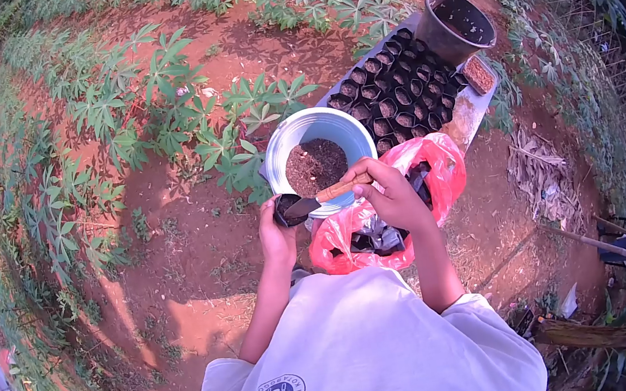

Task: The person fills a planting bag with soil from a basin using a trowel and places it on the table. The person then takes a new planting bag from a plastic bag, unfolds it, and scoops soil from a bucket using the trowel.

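Trowel [339, 190] at the mouth of a small black bag [281, 215]

From where I stand, the small black bag is up in the left hand [276, 236], pinched at its side between thumb and fingers, just beside the near edge of a pale blue bucket [360, 142]. The right hand [393, 194] has its fingers closed around the trowel's wooden handle, blade pointing left to the bag's opening; I can't tell how far in the tip reaches. Dark soil [315, 163] lies in the bucket. Against the bucket's near right side sits a red plastic bag [447, 166], holding more black bags [378, 238]. Farther off, a board [469, 118] carries rows of soil-filled bags [401, 97], with a dark bucket [431, 31] and a small box of reddish-brown bits [480, 76] at its right side. Leafy plants [170, 72] grow from the reddish ground beyond.
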Available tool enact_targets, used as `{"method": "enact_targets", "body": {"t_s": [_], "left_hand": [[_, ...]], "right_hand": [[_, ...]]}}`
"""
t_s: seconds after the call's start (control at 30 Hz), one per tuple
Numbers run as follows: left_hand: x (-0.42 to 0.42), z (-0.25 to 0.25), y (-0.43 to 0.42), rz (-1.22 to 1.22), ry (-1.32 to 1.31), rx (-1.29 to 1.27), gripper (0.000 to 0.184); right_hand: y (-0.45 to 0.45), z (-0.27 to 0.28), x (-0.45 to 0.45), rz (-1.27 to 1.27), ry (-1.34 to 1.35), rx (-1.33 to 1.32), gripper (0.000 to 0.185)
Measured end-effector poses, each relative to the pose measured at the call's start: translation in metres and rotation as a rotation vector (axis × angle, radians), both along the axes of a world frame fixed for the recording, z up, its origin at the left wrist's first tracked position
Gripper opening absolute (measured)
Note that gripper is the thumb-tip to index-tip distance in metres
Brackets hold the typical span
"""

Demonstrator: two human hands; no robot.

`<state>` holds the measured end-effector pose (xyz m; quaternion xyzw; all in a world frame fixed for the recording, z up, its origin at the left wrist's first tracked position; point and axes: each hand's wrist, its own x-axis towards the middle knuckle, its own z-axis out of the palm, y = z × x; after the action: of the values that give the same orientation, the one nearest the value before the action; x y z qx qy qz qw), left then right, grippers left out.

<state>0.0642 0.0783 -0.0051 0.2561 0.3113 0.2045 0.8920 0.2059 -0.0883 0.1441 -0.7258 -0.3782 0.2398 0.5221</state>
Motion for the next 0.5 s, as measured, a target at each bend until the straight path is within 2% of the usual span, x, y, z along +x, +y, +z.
{"method": "enact_targets", "body": {"t_s": [0.13, 0.2, 0.33, 0.4, 0.5], "left_hand": [[0.002, -0.002, -0.005, 0.032, 0.008, -0.011, 0.036], [0.001, -0.006, -0.006, 0.037, 0.013, -0.014, 0.036], [-0.005, -0.006, -0.005, 0.078, 0.049, -0.019, 0.036], [-0.009, -0.005, -0.004, 0.104, 0.066, -0.023, 0.035], [-0.019, -0.003, -0.002, 0.133, 0.089, -0.024, 0.035]], "right_hand": [[-0.009, -0.005, 0.005, -0.037, 0.025, 0.039, 0.017], [-0.016, -0.018, 0.013, -0.17, 0.115, 0.111, 0.016], [-0.02, -0.038, 0.031, -0.271, 0.136, 0.119, 0.015], [-0.02, -0.054, 0.039, -0.316, -0.027, 0.029, 0.017], [-0.014, -0.074, 0.043, -0.281, -0.097, -0.062, 0.02]]}}
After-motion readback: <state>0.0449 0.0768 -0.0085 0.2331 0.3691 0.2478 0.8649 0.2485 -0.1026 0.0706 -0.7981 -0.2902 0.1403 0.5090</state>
